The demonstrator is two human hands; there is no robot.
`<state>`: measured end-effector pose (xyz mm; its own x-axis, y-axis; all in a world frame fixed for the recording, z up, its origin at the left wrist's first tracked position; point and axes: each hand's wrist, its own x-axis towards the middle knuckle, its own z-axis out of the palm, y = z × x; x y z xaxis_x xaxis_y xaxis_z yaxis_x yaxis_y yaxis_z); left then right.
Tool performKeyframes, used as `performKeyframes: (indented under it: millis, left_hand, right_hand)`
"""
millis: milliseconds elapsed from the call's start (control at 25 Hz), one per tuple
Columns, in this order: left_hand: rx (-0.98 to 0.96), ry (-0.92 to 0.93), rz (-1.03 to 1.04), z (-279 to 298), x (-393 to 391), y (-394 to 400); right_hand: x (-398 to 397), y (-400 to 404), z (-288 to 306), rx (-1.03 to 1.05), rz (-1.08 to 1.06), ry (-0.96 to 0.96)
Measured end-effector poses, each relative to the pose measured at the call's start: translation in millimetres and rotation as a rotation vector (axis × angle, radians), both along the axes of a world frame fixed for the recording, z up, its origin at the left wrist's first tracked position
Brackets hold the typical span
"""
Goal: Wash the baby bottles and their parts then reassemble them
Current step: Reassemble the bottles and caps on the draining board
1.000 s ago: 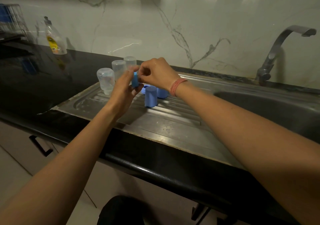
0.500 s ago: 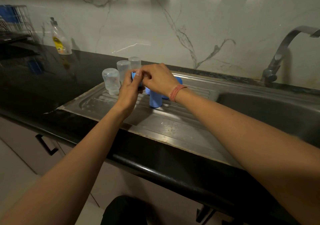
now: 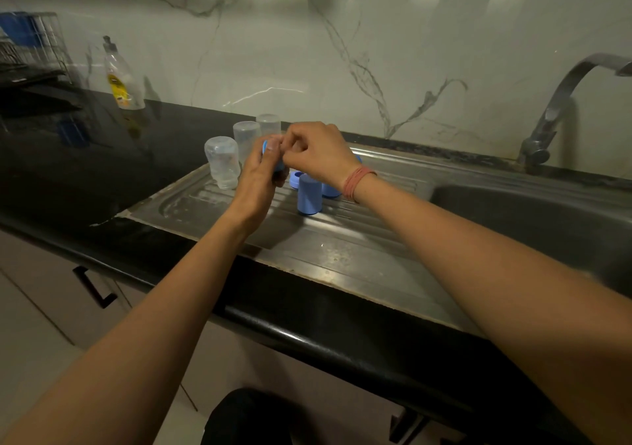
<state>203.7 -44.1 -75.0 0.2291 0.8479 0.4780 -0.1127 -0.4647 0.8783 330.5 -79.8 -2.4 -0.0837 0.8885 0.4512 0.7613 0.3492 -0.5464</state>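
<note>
1. The blue part (image 3: 272, 157) gripped by the left hand (image 3: 257, 179) is mostly covered by both hands; its shape cannot be told.
2. Whatever the right hand (image 3: 316, 155) pinches at its fingertips is hidden.
3. The blue pieces (image 3: 330, 189) behind the blue cap (image 3: 309, 198) are largely blocked by the right wrist.
4. The tap (image 3: 561, 102) is cut off by the right edge.
5. The wire rack (image 3: 30, 48) at far left is cropped and blurred.
6. The soap bottle (image 3: 121, 78) label is too small to read.
</note>
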Motion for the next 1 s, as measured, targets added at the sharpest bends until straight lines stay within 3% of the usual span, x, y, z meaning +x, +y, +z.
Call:
performKeyframes:
  millis: [80, 160, 280, 400, 440, 480, 520, 600, 680, 840, 1000]
  left_hand:
    - [-0.023, 0.012, -0.007, 0.4, 0.7, -0.7]
    - [-0.034, 0.033, 0.001, 0.1, 2.0, -1.2]
    - [0.015, 0.035, 0.015, 1.7, 2.8, -3.6]
    - [0.049, 0.021, -0.010, 4.2, 2.8, -6.3]
    - [0.042, 0.006, -0.021, 4.5, 2.5, -6.9]
    - [0.032, -0.011, -0.026, 4.6, 2.2, -7.2]
    - [0.021, -0.022, -0.021, 4.2, 2.0, -7.4]
    - [0.011, -0.002, 0.006, 4.6, 2.8, -8.7]
    - [-0.025, 0.042, 0.052, 3.5, 3.3, -9.0]
    - [-0.072, 0.043, 0.110, 4.9, 2.9, -8.9]
    - [-0.027, 0.031, 0.140, 9.0, -0.7, -14.5]
  right_hand:
    - [5.7, -3.2, -1.9, 0.223, 0.079, -0.270]
    - [7.7, -3.6, -3.4, 0.251, 0.105, -0.298]
    - [2.8, -3.0, -2.3, 0.023, 0.032, 0.072]
    - [-3.6, -4.5, -0.5, -0.422, 0.129, 0.767]
    - [-3.8, -6.5, 0.2, -0.499, 0.169, 0.908]
    - [-2.8, -6.6, -0.2, -0.495, 0.177, 0.901]
    - [-0.4, -6.5, -0.3, -0.394, 0.146, 0.704]
    - [3.6, -6.2, -0.1, -0.048, 0.057, -0.027]
    - [2.7, -6.9, 2.9, 0.048, 0.058, -0.479]
    - [-2.7, -11.0, 15.2, -0.009, 0.070, -0.713]
    - [-6.6, -10.2, 14.3, 0.007, 0.158, -0.602]
